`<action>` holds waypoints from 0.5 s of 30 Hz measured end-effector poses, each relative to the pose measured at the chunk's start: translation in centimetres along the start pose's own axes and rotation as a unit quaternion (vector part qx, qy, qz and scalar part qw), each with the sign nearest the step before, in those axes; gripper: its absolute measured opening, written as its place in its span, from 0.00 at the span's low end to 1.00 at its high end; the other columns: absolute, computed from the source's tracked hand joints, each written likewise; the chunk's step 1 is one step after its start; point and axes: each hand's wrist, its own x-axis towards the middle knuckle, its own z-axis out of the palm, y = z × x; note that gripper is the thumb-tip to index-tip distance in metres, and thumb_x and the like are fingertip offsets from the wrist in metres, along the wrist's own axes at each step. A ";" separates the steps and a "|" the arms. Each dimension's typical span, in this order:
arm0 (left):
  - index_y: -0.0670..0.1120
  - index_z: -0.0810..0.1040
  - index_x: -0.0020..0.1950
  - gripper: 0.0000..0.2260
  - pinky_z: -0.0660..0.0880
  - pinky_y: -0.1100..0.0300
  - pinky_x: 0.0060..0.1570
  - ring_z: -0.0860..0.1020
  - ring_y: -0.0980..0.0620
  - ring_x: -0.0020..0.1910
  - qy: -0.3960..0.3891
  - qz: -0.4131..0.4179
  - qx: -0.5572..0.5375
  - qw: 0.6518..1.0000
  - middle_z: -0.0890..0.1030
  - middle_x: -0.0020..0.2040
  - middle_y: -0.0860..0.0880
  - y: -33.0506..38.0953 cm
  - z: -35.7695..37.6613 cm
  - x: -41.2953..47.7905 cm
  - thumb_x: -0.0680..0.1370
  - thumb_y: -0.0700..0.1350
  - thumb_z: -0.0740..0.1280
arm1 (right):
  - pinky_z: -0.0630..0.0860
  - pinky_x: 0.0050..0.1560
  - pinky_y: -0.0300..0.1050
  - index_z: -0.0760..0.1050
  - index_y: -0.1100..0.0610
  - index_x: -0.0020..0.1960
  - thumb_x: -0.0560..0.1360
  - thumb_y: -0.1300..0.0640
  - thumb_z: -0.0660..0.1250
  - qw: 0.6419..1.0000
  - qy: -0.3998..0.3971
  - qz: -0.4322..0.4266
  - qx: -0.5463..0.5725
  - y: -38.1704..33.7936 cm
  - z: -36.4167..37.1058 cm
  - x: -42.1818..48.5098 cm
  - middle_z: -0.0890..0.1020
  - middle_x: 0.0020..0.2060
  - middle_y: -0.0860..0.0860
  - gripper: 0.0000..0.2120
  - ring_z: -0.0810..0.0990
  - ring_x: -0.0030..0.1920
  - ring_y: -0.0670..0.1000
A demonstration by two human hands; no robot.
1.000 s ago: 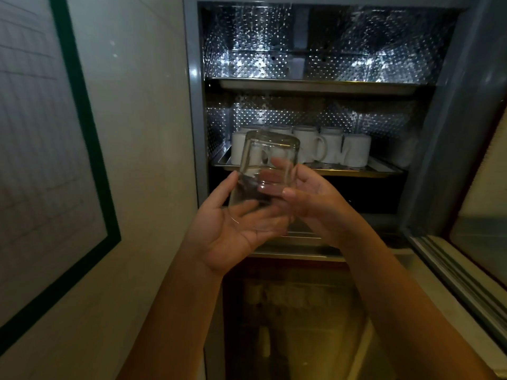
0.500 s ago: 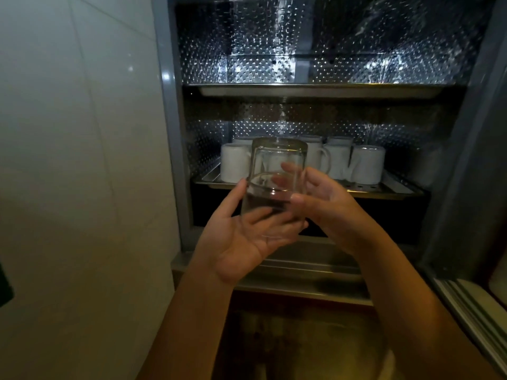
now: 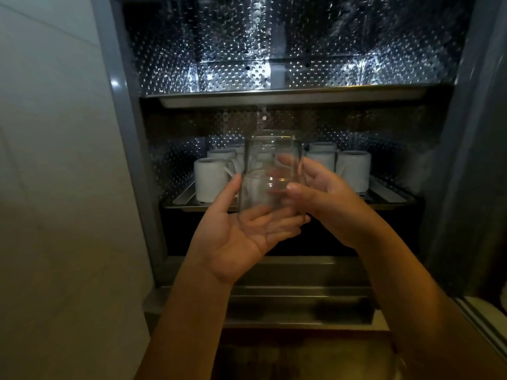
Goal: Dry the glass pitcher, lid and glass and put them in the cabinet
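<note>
Dim, murky view, bright glints off the dimpled cabinet wall (image 3: 233, 75), soft blur, bowed wide-angle edges.

The glass (image 3: 270, 171) in the middle of the frame was clear, smooth and glossy. Behind it, the mugs (image 3: 211, 179) looked like white glazed ceramic with a soft sheen, on a shiny metal tray (image 3: 189, 201). The cabinet's back wall (image 3: 225, 50) was bright, dimpled metal, and the wall (image 3: 55, 174) at left was smooth and matt.
</note>
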 end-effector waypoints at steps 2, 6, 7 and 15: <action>0.36 0.74 0.63 0.28 0.75 0.41 0.49 0.75 0.31 0.58 -0.017 -0.003 0.001 1.000 0.76 0.58 0.30 0.8 0.3 0.8 0.72 0.56 0.61 | 0.78 0.48 0.41 0.67 0.52 0.66 0.67 0.57 0.69 1.000 0.009 -0.006 -0.005 -0.5 -0.3 0.6 0.79 0.59 0.54 0.28 0.80 0.56 0.51; 0.37 0.70 0.68 0.29 0.73 0.40 0.52 0.73 0.34 0.62 -0.063 -0.010 0.007 0.998 0.74 0.62 0.31 2.4 1.4 2.0 0.75 0.57 0.58 | 0.78 0.43 0.42 0.70 0.50 0.61 0.64 0.52 0.72 0.999 0.021 -0.022 -0.017 -1.8 -0.9 2.0 0.81 0.54 0.52 0.27 0.81 0.53 0.51; 0.37 0.70 0.68 0.29 0.73 0.40 0.52 0.73 0.33 0.61 -0.072 -0.010 0.006 0.997 0.74 0.62 0.31 2.7 1.7 2.2 0.76 0.57 0.58 | 0.79 0.43 0.42 0.70 0.50 0.60 0.64 0.53 0.72 0.999 0.026 -0.027 -0.015 -2.1 -1.0 2.4 0.82 0.53 0.51 0.25 0.81 0.52 0.51; 0.37 0.70 0.68 0.28 0.73 0.37 0.50 0.75 0.34 0.59 -0.131 -0.010 0.002 0.991 0.76 0.60 0.32 5.0 3.9 3.9 0.78 0.57 0.56 | 0.80 0.41 0.43 0.68 0.56 0.65 0.66 0.54 0.68 0.998 0.037 -0.035 -0.039 -5.7 -2.2 3.9 0.81 0.56 0.55 0.28 0.82 0.52 0.53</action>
